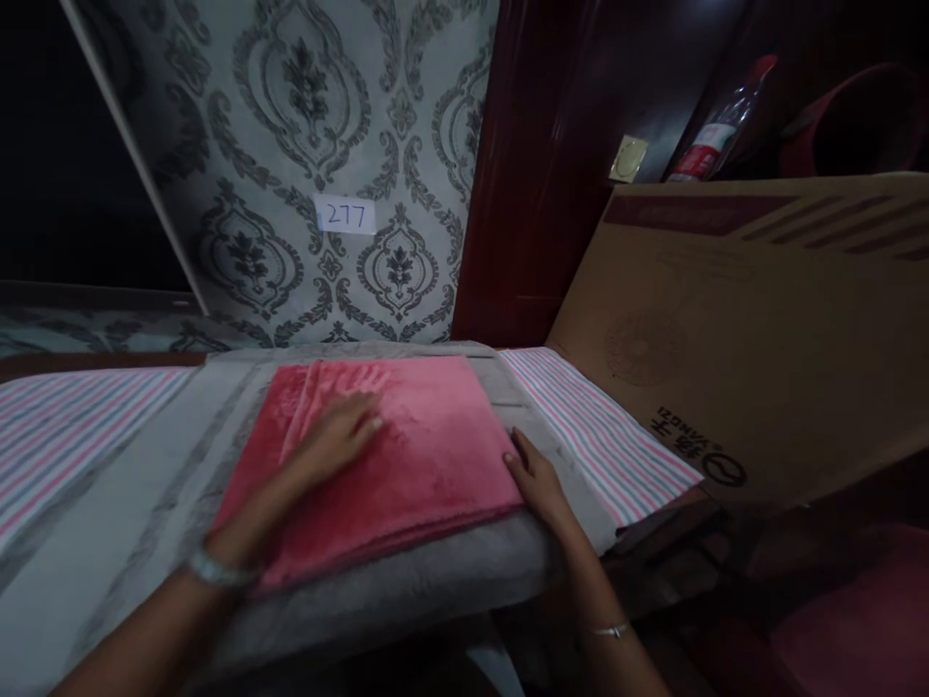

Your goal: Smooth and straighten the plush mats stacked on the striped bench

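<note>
The folded pink cloth (435,426) lies on a grey blanket (156,416), squarely between the two hands. The left arm enters from the lower left and slants up across the cloth's left part. The left hand (341,433) is over the cloth's upper left area, palm side down, fingers directed right and away from the body; the thumb stands apart from the fingers and nothing is seen pinched. Blur hides the separate fingers, and firmness of contact cannot be determined. A pale band (218,571) circles the left wrist.

The right forearm rises from the lower right, leaning inward. The right hand (537,476) is at the cloth's right edge, thumb and forefinger parted, both directed toward the cloth. The grip there is loose in appearance; no pinched fold is visible. A thin bracelet (614,630) sits on the right forearm.

Striped fabric (602,426) shows beyond the blanket, near a large cardboard box (784,339).
</note>
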Motion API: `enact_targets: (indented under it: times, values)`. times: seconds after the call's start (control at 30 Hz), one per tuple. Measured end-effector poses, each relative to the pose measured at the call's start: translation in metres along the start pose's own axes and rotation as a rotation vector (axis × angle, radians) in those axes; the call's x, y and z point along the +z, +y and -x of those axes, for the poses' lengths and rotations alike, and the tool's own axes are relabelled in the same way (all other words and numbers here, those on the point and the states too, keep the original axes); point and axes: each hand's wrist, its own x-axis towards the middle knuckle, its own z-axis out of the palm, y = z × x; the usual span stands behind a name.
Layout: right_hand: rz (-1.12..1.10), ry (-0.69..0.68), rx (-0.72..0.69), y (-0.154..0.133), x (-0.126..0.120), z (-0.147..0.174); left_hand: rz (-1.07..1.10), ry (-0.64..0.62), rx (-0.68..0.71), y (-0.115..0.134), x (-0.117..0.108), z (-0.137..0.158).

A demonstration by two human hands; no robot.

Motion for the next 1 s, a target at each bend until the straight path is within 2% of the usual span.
enact_targets:
  times: [0.1,0.17,0.23,0.4,0.53,0.63,0.73,0.8,0.9,1.0]
  values:
    - [-0.131,0.108,-0.008,-0.004,0.004,0.02,-0.171,-0.109,0.292,0.019,0.028,0.062]
    - [-0.154,0.141,0.018,-0.009,0.007,0.03,-0.28,-0.056,0.346,0.026,0.046,0.092]
    - [-0.161,0.158,0.06,-0.014,0.009,0.035,-0.348,0.021,0.352,0.027,0.057,0.106]
    - [-0.166,0.128,0.148,-0.014,0.004,0.031,-0.367,0.064,0.354,0.023,0.059,0.103]
    - [-0.255,0.029,0.12,-0.02,-0.003,0.024,-0.354,0.094,0.318,0.032,0.065,0.104]
    - [-0.575,0.025,0.145,-0.039,-0.006,0.021,-0.312,0.124,0.276,0.046,0.075,0.105]
    - [-1.003,0.001,0.266,-0.072,-0.009,0.018,-0.262,0.139,0.262,0.065,0.085,0.099]
    - [-1.192,0.0,0.327,-0.097,-0.011,0.014,-0.24,0.18,0.235,0.077,0.087,0.091]
    - [-1.322,0.057,0.327,-0.128,-0.015,0.01,-0.187,0.269,0.169,0.091,0.086,0.074]
    - [-1.36,0.076,0.277,-0.141,-0.014,0.01,-0.102,0.31,0.101,0.097,0.084,0.06]
